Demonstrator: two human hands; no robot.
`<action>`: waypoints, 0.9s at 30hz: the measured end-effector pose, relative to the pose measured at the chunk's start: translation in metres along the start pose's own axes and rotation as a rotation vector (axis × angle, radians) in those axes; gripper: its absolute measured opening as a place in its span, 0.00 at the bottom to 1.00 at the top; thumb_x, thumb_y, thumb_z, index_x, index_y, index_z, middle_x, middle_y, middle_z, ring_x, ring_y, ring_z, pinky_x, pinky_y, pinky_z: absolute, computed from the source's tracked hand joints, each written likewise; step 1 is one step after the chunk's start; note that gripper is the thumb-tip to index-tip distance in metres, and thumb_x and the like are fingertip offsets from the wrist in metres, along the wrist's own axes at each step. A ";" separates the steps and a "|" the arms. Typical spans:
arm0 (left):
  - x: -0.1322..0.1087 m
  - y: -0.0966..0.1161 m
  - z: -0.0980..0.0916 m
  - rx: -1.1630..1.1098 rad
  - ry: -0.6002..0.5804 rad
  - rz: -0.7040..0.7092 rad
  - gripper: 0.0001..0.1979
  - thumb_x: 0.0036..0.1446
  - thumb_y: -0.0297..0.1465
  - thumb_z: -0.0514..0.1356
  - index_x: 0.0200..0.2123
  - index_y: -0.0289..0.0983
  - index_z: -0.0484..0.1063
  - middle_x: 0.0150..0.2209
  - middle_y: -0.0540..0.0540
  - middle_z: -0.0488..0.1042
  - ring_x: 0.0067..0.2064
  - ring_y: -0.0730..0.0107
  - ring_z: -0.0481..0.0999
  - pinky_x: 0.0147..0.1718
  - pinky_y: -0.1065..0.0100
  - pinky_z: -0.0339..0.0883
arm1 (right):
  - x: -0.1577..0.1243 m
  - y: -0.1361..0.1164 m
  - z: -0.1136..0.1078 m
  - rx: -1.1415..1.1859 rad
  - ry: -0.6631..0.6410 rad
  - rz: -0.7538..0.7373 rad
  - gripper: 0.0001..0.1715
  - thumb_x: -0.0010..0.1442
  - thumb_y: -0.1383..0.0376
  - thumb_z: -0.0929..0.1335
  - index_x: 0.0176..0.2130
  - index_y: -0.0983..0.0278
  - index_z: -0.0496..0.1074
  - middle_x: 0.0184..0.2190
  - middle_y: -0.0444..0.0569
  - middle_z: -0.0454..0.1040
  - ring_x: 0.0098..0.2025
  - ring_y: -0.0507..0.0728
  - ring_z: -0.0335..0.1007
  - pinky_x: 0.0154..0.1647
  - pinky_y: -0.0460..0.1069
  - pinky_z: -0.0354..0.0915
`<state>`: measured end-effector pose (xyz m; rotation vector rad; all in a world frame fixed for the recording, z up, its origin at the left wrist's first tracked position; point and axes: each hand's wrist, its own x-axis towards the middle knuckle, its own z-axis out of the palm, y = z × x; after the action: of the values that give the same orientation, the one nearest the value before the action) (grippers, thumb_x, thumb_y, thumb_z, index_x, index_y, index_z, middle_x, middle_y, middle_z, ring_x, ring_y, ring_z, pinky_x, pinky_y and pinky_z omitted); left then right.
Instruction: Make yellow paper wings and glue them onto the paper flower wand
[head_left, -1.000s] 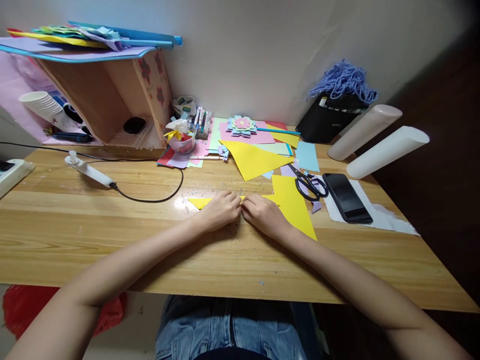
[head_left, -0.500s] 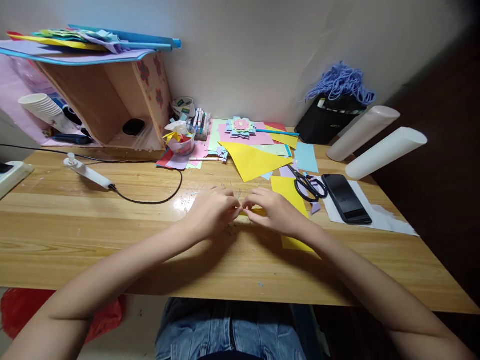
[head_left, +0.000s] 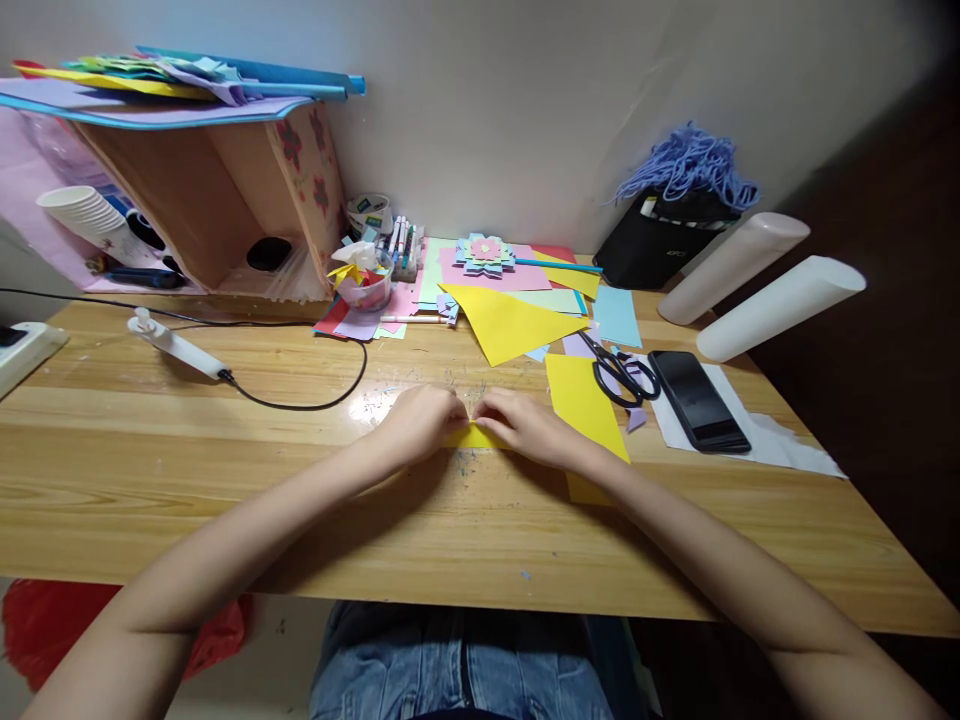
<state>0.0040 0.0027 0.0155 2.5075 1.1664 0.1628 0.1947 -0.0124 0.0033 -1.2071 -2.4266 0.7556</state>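
nearly touching, hands (head_left: 421,422) curled, on yellow paper (head_left: 469,438)

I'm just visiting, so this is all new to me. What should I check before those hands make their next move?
1. Left hand on the yellow paper: ok, fingertips at its upper edge.
2. Right hand on that same paper: ok, fingertips close to the left ones.
3. Paper's edges lined up: cannot tell, the hands cover its ends.
4. Loose yellow sheet clear of the right forearm: not ok, the arm passes over its lower part.
5. Black cable apart from the left hand: ok.
6. Scissors out of the hands: ok, lying beside the phone.
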 end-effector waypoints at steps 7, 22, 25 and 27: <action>-0.003 -0.008 0.000 0.275 -0.012 0.183 0.08 0.54 0.24 0.56 0.34 0.35 0.74 0.33 0.44 0.73 0.34 0.65 0.71 0.30 0.68 0.59 | 0.002 0.014 0.019 -0.095 0.159 -0.128 0.06 0.63 0.68 0.62 0.36 0.65 0.68 0.35 0.51 0.71 0.37 0.56 0.66 0.37 0.49 0.63; -0.029 -0.010 0.022 0.742 0.113 0.429 0.13 0.59 0.20 0.47 0.43 0.26 0.69 0.33 0.40 0.69 0.34 0.62 0.68 0.31 0.64 0.62 | -0.010 0.019 0.022 -0.653 0.198 -0.491 0.14 0.65 0.73 0.58 0.38 0.70 0.71 0.31 0.53 0.71 0.33 0.56 0.63 0.33 0.48 0.60; -0.036 -0.008 0.026 0.793 0.116 0.378 0.15 0.58 0.18 0.45 0.43 0.25 0.69 0.33 0.40 0.69 0.33 0.63 0.68 0.30 0.64 0.62 | -0.014 0.015 0.021 -0.684 0.171 -0.481 0.14 0.64 0.73 0.58 0.40 0.72 0.70 0.32 0.53 0.71 0.33 0.56 0.63 0.33 0.49 0.61; -0.040 -0.006 0.028 0.796 0.120 0.340 0.16 0.58 0.17 0.46 0.44 0.24 0.69 0.34 0.38 0.69 0.33 0.63 0.68 0.30 0.64 0.62 | -0.016 0.012 0.020 -0.689 0.171 -0.471 0.13 0.64 0.74 0.59 0.42 0.73 0.70 0.31 0.53 0.71 0.32 0.56 0.63 0.32 0.49 0.62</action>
<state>-0.0195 -0.0318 -0.0110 3.4324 0.9526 -0.0923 0.2015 -0.0253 -0.0213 -0.7743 -2.7371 -0.3343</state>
